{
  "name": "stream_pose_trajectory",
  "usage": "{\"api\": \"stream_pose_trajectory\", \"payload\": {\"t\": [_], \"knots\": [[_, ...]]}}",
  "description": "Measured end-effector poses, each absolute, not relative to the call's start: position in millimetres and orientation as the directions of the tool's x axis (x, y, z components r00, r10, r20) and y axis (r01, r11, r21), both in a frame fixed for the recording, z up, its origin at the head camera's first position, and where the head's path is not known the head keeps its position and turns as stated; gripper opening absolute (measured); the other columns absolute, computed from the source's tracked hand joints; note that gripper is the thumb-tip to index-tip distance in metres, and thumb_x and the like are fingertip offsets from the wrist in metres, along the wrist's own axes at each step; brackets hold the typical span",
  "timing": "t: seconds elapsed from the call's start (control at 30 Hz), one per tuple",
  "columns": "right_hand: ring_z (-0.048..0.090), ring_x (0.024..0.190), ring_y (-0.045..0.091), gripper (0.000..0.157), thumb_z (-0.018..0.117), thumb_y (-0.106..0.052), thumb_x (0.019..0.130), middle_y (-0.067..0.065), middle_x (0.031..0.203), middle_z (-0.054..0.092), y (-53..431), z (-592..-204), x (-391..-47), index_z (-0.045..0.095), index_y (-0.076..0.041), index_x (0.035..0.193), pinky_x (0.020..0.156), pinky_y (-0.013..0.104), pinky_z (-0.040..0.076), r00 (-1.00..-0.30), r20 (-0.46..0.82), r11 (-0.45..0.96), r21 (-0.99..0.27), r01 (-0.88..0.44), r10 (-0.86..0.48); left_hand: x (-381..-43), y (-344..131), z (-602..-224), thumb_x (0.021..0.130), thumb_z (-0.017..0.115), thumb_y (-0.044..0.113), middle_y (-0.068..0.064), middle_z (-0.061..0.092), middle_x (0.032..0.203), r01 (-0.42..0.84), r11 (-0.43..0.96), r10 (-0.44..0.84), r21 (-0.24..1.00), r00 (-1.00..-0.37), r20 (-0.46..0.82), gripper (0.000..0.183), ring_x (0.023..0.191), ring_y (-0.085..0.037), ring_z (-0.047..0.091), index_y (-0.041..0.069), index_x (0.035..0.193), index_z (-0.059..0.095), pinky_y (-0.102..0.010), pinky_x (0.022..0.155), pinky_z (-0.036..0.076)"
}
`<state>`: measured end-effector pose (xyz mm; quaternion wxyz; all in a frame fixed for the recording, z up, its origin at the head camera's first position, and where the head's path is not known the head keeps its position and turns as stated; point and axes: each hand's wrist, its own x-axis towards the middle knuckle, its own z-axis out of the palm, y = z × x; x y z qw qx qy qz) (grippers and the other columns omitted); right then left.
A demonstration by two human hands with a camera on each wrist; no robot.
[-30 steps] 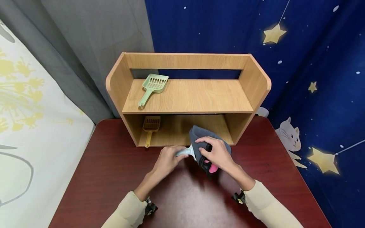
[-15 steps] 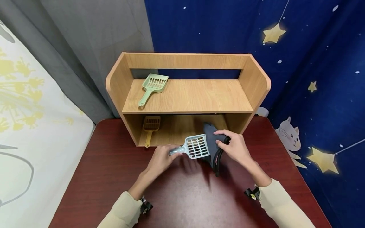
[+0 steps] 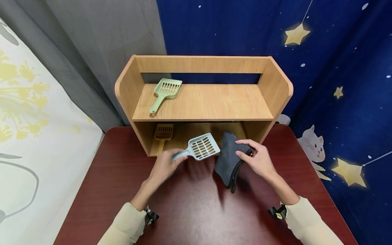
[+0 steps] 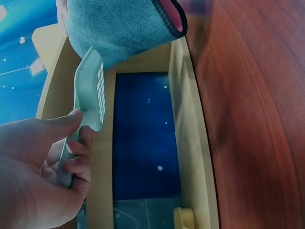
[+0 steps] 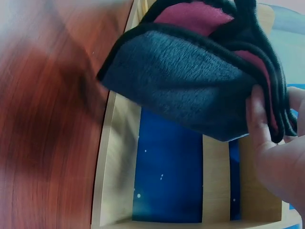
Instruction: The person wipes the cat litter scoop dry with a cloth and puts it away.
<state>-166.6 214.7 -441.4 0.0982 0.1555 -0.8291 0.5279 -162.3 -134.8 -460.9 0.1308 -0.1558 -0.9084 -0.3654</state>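
Note:
My left hand [image 3: 165,164] grips the handle of a light blue slotted litter scoop [image 3: 203,147], its head pointing right and held in the air before the shelf. In the left wrist view the scoop [image 4: 88,90] is seen edge-on, fingers curled round its handle. To the right, my right hand [image 3: 258,159] pinches the edge of a folded dark grey cloth [image 3: 228,160] with black trim. Pink lining shows inside its folds in the right wrist view, where the cloth [image 5: 176,81] hangs from thumb and fingers. A small gap separates scoop and cloth in the head view.
A two-tier wooden shelf [image 3: 202,102] stands at the back of the dark red table [image 3: 196,211]. On its upper tier lies a green scoop [image 3: 166,91]; on the lower, a yellow scoop [image 3: 163,133]. Curtains [image 3: 220,27] hang behind.
The blue scoop's head, earlier covered by the cloth, has come out of it and moved left with my left hand. My right hand has moved right with the cloth, which now hangs lower.

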Motion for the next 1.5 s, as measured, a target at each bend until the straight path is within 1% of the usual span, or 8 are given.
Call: {"api": "stream_pose_trajectory", "payload": {"t": [0.13,0.23,0.5,0.63,0.77,0.93,1.27,1.5], "knots": [[0.044,0.055,0.003,0.040,0.084,-0.001,0.089,0.007,0.093,0.070,206,-443,-162,0.075,-0.009,0.127,0.052,0.021,0.040,-0.921,0.350,0.267,-0.883,-0.385,-0.172,-166,-134,-457,0.088,0.087,0.017,-0.012,0.080,0.099,0.380,0.678,0.177,0.629,-0.915,0.363,0.029,0.081,-0.022,0.072,-0.001,0.109,0.080,-0.041,0.073,0.057],[0.059,0.070,0.005,0.042,0.081,0.006,0.088,0.020,0.112,0.073,194,-448,-159,0.072,-0.001,0.128,0.060,0.019,0.048,-0.911,0.364,0.157,-0.905,-0.395,-0.191,-166,-132,-456,0.088,0.087,0.018,-0.011,0.081,0.099,0.372,0.680,0.168,0.632,-0.918,0.359,0.029,0.083,-0.022,0.073,0.000,0.109,0.081,-0.041,0.074,0.058],[0.071,0.086,0.011,0.046,0.077,0.018,0.083,0.030,0.102,0.071,143,-468,-149,0.066,0.006,0.126,0.067,0.022,0.058,-0.900,0.402,-0.038,-0.915,-0.402,-0.168,-164,-122,-458,0.091,0.085,0.016,-0.013,0.080,0.101,0.354,0.653,0.150,0.670,-0.927,0.343,0.026,0.089,-0.025,0.075,0.000,0.110,0.081,-0.044,0.077,0.059],[0.072,0.088,0.013,0.045,0.082,0.014,0.082,0.024,0.107,0.067,116,-474,-139,0.068,0.003,0.124,0.070,0.029,0.062,-0.860,0.457,-0.037,-0.887,-0.461,-0.227,-164,-115,-461,0.092,0.084,0.019,-0.013,0.080,0.101,0.364,0.649,0.161,0.668,-0.924,0.346,0.027,0.089,-0.026,0.076,0.001,0.112,0.081,-0.045,0.077,0.060],[0.070,0.089,0.012,0.045,0.086,0.007,0.082,0.017,0.109,0.064,101,-477,-133,0.070,-0.001,0.123,0.069,0.027,0.061,-0.818,0.509,0.008,-0.848,-0.530,-0.267,-165,-111,-463,0.093,0.083,0.019,-0.014,0.080,0.103,0.377,0.637,0.166,0.672,-0.919,0.357,0.027,0.089,-0.026,0.076,0.000,0.113,0.081,-0.045,0.077,0.060],[0.070,0.088,0.011,0.043,0.086,0.010,0.081,0.017,0.108,0.067,108,-478,-138,0.072,0.000,0.120,0.072,0.021,0.058,-0.808,0.539,0.051,-0.824,-0.565,-0.240,-163,-111,-462,0.093,0.083,0.018,-0.016,0.080,0.104,0.375,0.627,0.155,0.683,-0.919,0.363,0.029,0.091,-0.028,0.076,-0.002,0.113,0.080,-0.047,0.078,0.059],[0.071,0.094,0.008,0.045,0.082,0.021,0.078,0.026,0.113,0.067,159,-463,-166,0.072,0.007,0.120,0.075,0.016,0.057,-0.852,0.523,0.079,-0.848,-0.524,-0.038,-159,-117,-457,0.092,0.083,0.016,-0.017,0.080,0.106,0.356,0.624,0.144,0.695,-0.927,0.346,0.029,0.091,-0.026,0.075,-0.002,0.114,0.080,-0.047,0.079,0.060],[0.072,0.098,0.011,0.044,0.082,0.020,0.079,0.026,0.113,0.066,151,-462,-164,0.072,0.007,0.120,0.080,0.020,0.059,-0.840,0.535,0.052,-0.840,-0.540,-0.087,-160,-116,-458,0.091,0.084,0.016,-0.016,0.080,0.103,0.366,0.620,0.137,0.693,-0.921,0.364,0.028,0.087,-0.025,0.074,-0.002,0.112,0.081,-0.044,0.076,0.059]]}}
